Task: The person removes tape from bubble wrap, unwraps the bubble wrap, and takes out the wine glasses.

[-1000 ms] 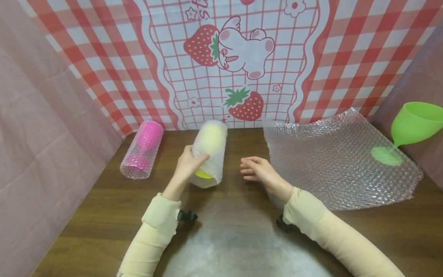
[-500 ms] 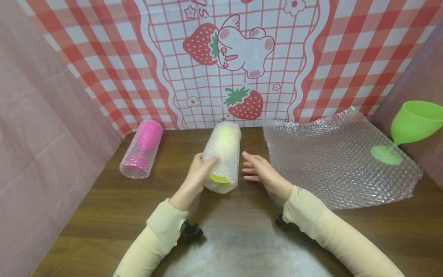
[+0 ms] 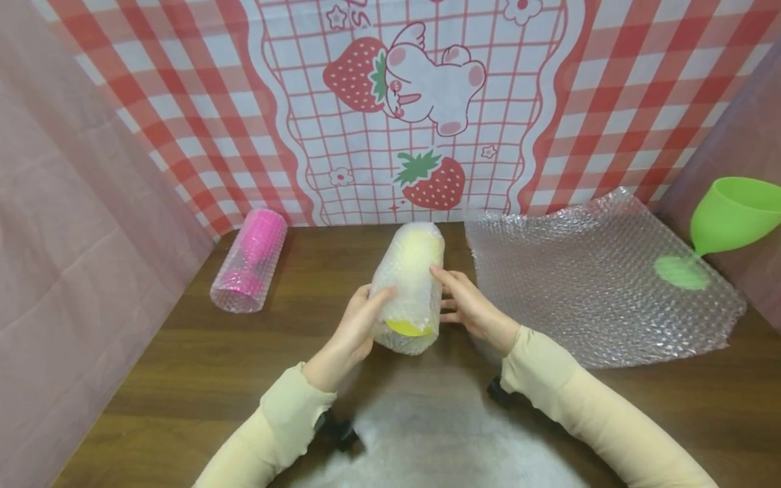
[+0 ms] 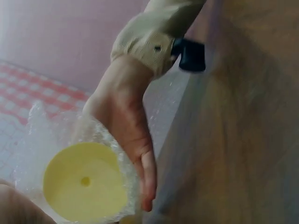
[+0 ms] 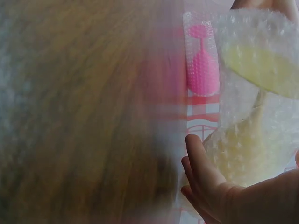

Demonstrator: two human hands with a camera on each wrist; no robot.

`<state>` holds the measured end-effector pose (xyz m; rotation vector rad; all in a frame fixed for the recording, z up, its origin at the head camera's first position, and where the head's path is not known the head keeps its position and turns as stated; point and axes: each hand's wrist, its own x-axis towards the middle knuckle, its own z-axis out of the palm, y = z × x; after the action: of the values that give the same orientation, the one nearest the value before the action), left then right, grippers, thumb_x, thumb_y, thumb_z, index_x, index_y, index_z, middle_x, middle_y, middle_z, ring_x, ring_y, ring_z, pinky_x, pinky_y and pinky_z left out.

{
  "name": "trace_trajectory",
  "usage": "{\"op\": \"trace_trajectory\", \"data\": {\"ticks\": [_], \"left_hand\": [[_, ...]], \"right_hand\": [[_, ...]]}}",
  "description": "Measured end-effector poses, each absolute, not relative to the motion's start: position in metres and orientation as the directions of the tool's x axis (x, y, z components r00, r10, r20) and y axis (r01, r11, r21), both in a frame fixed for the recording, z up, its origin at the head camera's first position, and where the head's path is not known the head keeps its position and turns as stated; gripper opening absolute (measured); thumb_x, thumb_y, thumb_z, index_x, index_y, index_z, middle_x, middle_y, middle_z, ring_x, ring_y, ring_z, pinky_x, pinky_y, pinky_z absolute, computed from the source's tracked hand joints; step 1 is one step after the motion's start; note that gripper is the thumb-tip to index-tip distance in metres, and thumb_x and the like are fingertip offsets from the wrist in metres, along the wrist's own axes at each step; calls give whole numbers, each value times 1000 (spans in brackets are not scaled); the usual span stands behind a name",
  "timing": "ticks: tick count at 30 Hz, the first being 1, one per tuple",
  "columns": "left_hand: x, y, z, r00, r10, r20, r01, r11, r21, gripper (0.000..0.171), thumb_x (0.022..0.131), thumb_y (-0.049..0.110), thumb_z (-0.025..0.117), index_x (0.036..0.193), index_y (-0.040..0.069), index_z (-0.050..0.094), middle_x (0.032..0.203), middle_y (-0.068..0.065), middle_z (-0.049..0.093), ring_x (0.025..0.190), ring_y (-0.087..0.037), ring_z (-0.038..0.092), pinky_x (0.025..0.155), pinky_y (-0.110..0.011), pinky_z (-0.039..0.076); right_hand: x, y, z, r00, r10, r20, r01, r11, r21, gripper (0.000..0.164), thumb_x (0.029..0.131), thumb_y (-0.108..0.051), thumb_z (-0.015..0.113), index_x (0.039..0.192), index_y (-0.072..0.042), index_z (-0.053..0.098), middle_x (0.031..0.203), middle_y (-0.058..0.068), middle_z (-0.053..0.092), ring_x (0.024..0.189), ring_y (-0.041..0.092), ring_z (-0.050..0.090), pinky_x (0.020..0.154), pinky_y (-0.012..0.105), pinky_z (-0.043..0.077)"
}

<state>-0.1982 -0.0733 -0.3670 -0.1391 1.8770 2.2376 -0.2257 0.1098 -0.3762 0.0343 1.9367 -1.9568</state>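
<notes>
A yellow goblet in a roll of bubble wrap (image 3: 410, 274) is tilted over the middle of the table, its base towards me. My left hand (image 3: 354, 329) grips the roll's left side, thumb across the front. On the other side my right hand (image 3: 474, 308) reaches the wrap with its thumb tip, fingers extended along the right edge. The left wrist view shows the round yellow base (image 4: 85, 182) inside the loose end of the wrap, with my right hand (image 4: 124, 112) alongside. Through the wrap, the right wrist view shows the goblet's stem and bowl.
A pink goblet (image 3: 251, 257) rolled in bubble wrap lies at the back left of the wooden table (image 3: 201, 379). At right, a flat bubble wrap sheet (image 3: 567, 291) bears an upright green goblet (image 3: 735, 217). A red-and-white checked cloth (image 3: 628, 102) hangs behind.
My left hand has carried the wrapped yellow goblet to the right and closer to me, up against my right hand. The right hand has hardly moved.
</notes>
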Motion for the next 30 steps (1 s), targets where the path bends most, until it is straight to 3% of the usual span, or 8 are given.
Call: {"op": "trace_trajectory", "data": {"ticks": [9, 15, 18, 25, 30], "left_hand": [[-185, -68, -371, -969, 162, -188, -224, -238, 945, 52, 86, 22, 55, 126, -1, 31, 115, -16, 48, 95, -21, 54, 90, -43, 45], [-176, -66, -376, -960, 190, -207, -242, -180, 954, 51, 85, 22, 55, 125, 0, 32, 111, -13, 50, 90, -17, 54, 81, -30, 47], [-174, -67, -377, -951, 231, -206, -243, -145, 959, 54, 84, 20, 56, 127, -1, 30, 116, -15, 47, 94, -18, 53, 82, -28, 46], [-173, -77, -373, -879, 394, -268, -319, -71, 945, 82, 80, 11, 56, 142, 8, 3, 135, -22, 33, 111, -29, 50, 93, -43, 44], [-175, -79, -371, -868, 422, -262, -293, -11, 956, 89, 77, 9, 58, 143, 9, -1, 139, -22, 26, 113, -30, 47, 92, -43, 44]], "right_hand": [[-223, 113, -372, -915, -248, -317, 323, 17, -946, 81, 89, -53, 43, 140, -4, 4, 136, 24, 23, 119, 42, 40, 90, 45, 46], [-218, 117, -370, -919, -243, -311, 315, 25, -949, 80, 90, -45, 46, 141, -3, 1, 137, 25, 25, 115, 39, 43, 86, 43, 48], [-213, 121, -368, -918, -246, -310, 309, 45, -950, 81, 90, -41, 48, 142, -2, -1, 136, 25, 26, 112, 37, 46, 86, 43, 48], [-200, 125, -367, -924, -232, -304, 283, 118, -952, 78, 89, -34, 52, 141, 1, 4, 137, 26, 25, 117, 40, 42, 88, 45, 47], [-193, 124, -366, -938, -209, -278, 257, 119, -959, 78, 89, -30, 54, 140, 1, 5, 137, 28, 24, 120, 41, 38, 90, 48, 45]]}}
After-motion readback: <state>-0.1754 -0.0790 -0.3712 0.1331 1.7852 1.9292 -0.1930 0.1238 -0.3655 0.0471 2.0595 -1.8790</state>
